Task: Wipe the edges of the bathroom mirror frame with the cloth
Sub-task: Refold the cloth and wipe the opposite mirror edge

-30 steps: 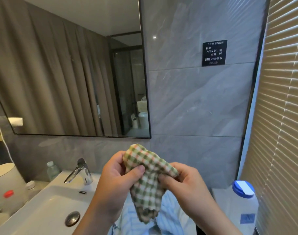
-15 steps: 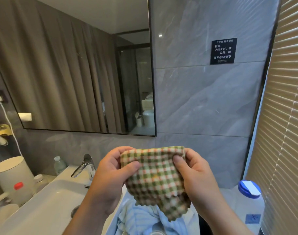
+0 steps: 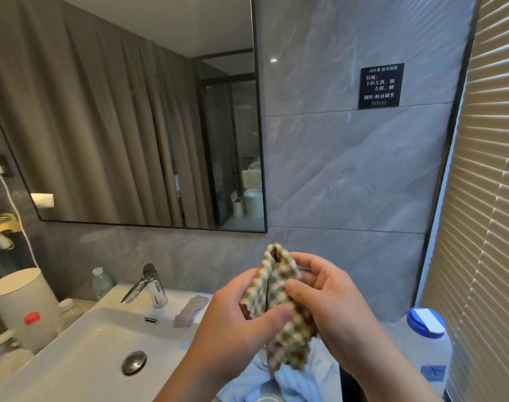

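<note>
Left to right across the frame. My left hand (image 3: 236, 311) is at lower centre; its grip is closed on the cloth (image 3: 279, 303), thumb pressed across the lower front fold and fingers curled behind. The checked cloth is between both hands, folded double, with its fold ridge at the top and its loose scalloped end hanging down. Its long axis runs near vertical, tilted slightly so that the top leans toward the upper left of the frame. My right hand (image 3: 331, 303) is just right of the cloth; its grip is also closed on the cloth, thumb on the front face and fingers wrapped around the right edge.

The mirror frame (image 3: 262, 158) lies above the cloth and to its left. The nearest part is the lower right corner of the frame, directly above the top of the cloth and apart from it. From that corner, one edge runs straight up the centre of the picture; the other runs left along the bottom of the glass toward the left edge of the picture.

Judgement: the cloth is not yet on the frame. The coming move is upward. The right hand is slightly nearer the vertical edge; the left hand is better placed for the bottom edge. The cloth's fold ridge points at the corner.
</note>
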Action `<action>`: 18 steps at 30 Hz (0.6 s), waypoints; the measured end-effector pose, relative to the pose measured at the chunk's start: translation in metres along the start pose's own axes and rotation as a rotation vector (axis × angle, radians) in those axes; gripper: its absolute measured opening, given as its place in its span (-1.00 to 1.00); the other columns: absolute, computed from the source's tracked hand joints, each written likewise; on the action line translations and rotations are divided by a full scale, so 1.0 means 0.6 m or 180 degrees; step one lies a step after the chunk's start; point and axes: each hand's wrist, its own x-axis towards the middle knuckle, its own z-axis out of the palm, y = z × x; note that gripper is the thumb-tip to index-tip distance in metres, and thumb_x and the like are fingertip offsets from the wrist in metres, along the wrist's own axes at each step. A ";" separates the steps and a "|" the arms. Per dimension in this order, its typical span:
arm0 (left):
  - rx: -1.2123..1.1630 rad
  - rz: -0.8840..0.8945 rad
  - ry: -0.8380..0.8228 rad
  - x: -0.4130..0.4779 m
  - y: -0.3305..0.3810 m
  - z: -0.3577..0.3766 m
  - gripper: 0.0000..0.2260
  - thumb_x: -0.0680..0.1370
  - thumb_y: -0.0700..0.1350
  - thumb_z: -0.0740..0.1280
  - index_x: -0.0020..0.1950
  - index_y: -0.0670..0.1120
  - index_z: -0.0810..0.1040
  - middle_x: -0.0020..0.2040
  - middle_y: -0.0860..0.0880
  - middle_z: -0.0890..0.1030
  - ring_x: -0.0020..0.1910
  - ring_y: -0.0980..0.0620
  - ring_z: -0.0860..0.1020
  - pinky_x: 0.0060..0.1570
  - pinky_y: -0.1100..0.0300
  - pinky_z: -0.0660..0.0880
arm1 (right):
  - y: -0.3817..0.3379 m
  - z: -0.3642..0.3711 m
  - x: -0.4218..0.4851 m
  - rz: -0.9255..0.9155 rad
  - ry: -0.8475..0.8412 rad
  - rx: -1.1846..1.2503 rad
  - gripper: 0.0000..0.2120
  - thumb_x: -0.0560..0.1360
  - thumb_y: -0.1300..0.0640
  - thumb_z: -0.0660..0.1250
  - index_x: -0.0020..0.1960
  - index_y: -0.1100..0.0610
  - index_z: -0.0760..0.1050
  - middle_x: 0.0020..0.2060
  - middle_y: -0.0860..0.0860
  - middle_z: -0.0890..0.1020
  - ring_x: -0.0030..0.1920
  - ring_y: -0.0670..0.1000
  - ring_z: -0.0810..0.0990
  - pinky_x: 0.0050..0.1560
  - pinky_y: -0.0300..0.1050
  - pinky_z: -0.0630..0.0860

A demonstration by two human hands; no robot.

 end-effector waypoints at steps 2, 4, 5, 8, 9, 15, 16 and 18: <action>0.0133 -0.0137 0.0363 0.005 -0.004 -0.004 -0.73 0.49 -0.23 0.40 0.03 0.14 0.66 -0.04 -0.01 0.70 -0.01 -0.01 0.66 0.03 0.02 0.60 | -0.003 -0.003 0.000 -0.0115 0.0112 -0.0248 -0.67 0.52 0.47 0.22 0.05 0.12 0.61 -0.17 0.11 0.73 -0.18 0.03 0.69 -0.21 -0.14 0.57; 0.0285 -0.0267 0.0713 0.008 0.000 -0.014 -0.63 0.53 -0.38 0.31 -0.08 0.11 0.68 -0.15 -0.02 0.70 -0.11 0.01 0.66 -0.05 0.06 0.60 | -0.007 -0.011 0.004 -0.0279 0.0281 -0.0572 -0.64 0.49 0.48 0.22 -0.07 0.10 0.66 -0.21 0.04 0.73 -0.19 -0.03 0.68 -0.20 -0.20 0.57; 0.0244 -0.0357 0.0873 0.011 0.002 -0.025 -0.61 0.52 -0.41 0.27 -0.14 0.08 0.68 -0.21 -0.03 0.70 -0.18 0.03 0.65 -0.15 0.11 0.58 | -0.011 -0.017 0.007 -0.0341 0.0391 -0.0734 -0.62 0.48 0.47 0.22 -0.13 0.08 0.68 -0.24 0.02 0.73 -0.21 -0.05 0.67 -0.20 -0.21 0.56; -0.0245 -0.0661 0.0997 0.022 0.006 -0.064 -0.78 0.44 -0.34 0.29 -0.23 -0.08 0.65 -0.26 -0.11 0.66 -0.21 -0.02 0.61 -0.17 0.11 0.52 | -0.025 -0.039 0.018 -0.0388 0.0632 -0.1032 -0.59 0.47 0.44 0.22 -0.24 0.02 0.67 -0.33 -0.02 0.70 -0.30 -0.10 0.61 -0.24 -0.19 0.54; -0.0376 -0.0762 0.0937 0.026 0.008 -0.074 -0.86 0.38 -0.28 0.30 -0.22 -0.12 0.64 -0.23 -0.15 0.66 -0.18 -0.06 0.61 -0.09 0.06 0.50 | -0.030 -0.045 0.020 -0.0333 0.0586 -0.1090 -0.60 0.47 0.43 0.22 -0.25 0.01 0.66 -0.34 -0.02 0.69 -0.30 -0.10 0.60 -0.23 -0.16 0.54; -0.0571 -0.0877 0.0444 0.050 0.033 -0.079 -0.70 0.52 -0.37 0.21 -0.24 -0.14 0.68 -0.17 -0.24 0.65 -0.16 -0.15 0.61 -0.02 -0.01 0.51 | -0.028 -0.040 0.026 -0.0165 -0.0501 -0.1894 -0.73 0.33 0.20 0.25 -0.11 -0.04 0.65 -0.24 -0.02 0.71 -0.21 -0.03 0.65 -0.11 -0.03 0.58; -0.0546 -0.0854 0.0377 0.055 0.038 -0.077 -0.76 0.50 -0.36 0.24 -0.21 -0.16 0.67 -0.15 -0.26 0.65 -0.15 -0.16 0.61 0.00 -0.03 0.51 | -0.024 -0.033 0.024 -0.0187 -0.0677 -0.1825 -0.79 0.36 0.17 0.29 -0.09 0.00 0.66 -0.25 -0.07 0.71 -0.22 -0.07 0.64 -0.10 -0.06 0.56; -0.0583 -0.0796 0.0252 0.066 0.045 -0.076 -0.88 0.44 -0.32 0.31 -0.14 -0.23 0.64 -0.14 -0.27 0.65 -0.13 -0.17 0.61 0.02 -0.06 0.52 | -0.010 -0.019 0.023 -0.0271 -0.0862 -0.1742 -0.81 0.39 0.02 0.39 -0.09 0.10 0.64 -0.30 -0.08 0.63 -0.24 -0.13 0.53 -0.12 -0.06 0.48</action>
